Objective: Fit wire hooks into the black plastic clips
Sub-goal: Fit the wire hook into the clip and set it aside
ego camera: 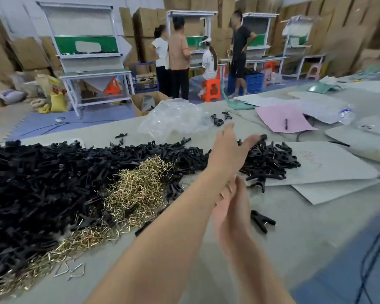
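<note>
Two forearms run up from the bottom edge over the grey table (pixel 298 233). Nearest, at 7 o'clock in the view, a few bent silver hooks (pixel 71 272) lie loose at the fringe of the wire hooks (pixel 136 194), a brassy heap that spreads from the lower left up toward the middle. The right hand (pixel 230 207) sits just below centre, blurred, palm showing and fingers straight, grasping nothing. The hook heap is at its 9 o'clock, close by but apart. At its 3 o'clock a lone clip (pixel 262 220) lies on the bare table, just beside the hand.

The black plastic clips (pixel 42 183) fill the left side in a large mound that wraps behind and around the hooks. The left hand (pixel 228 152) reaches farther out, just above centre toward 1 o'clock, fingers spread and released. A single black clip (pixel 262 137) shows right at its fingertips; whether it touches them I cannot tell. Under that hand and at its 3 o'clock a smaller clip pile (pixel 272 161), some with wire glinting in them, rests partly on white sheets (pixel 333 165).

Beyond, at 12 o'clock, a crumpled clear bag (pixel 173 119) lies near the table's far edge, with a pink sheet (pixel 283 119) at 2 o'clock. Far off, four people (pixel 179 53) gather by white workbenches (pixel 92 73) and stacked cartons (pixel 145 20).
</note>
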